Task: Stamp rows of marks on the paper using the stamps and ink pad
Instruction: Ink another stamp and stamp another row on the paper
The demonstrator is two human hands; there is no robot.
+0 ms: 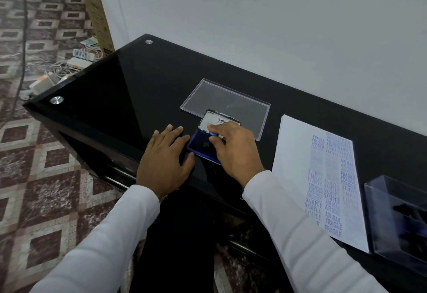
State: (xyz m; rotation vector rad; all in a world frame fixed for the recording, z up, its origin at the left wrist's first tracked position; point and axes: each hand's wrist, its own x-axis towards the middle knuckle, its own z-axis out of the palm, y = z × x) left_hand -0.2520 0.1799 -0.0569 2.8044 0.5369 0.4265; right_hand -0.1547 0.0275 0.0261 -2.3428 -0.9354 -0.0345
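So the ink pad (203, 147) sits open near the front edge of the black glass bench (129, 89), about midway along it. Blue tray with dark blue ink, and the hinged lid (216, 120) stands up behind it, white label on the inside with "Artline" partly readable. The stamp (213, 133) on it is small, and only a bit of its blue handle shows, so I can't read which word it is.

The right hand (235, 149) has fingers curled around that blue handle, pinching it and holding the stamp down on the pad. The left hand (165, 161) lies flat with fingers straight and spread, palm on the bench, fingertips right up against the left side of the tray. Both arms are in white sleeves.

The paper (298, 168) lies to the right, apart from the pad, and it's already covered in columns of blue marks: FRAGILE, SAMPLE, AIR MAIL, AMENDED, some upside down, some pretty faded. A clear plastic lid (226, 101) lies flat just behind the ink pad, and a clear plastic box (397, 212) with dark things inside sits at the paper's right edge.

The left half of the bench is bare glass up to the corner with its metal studs. The back edge runs along a white wall.
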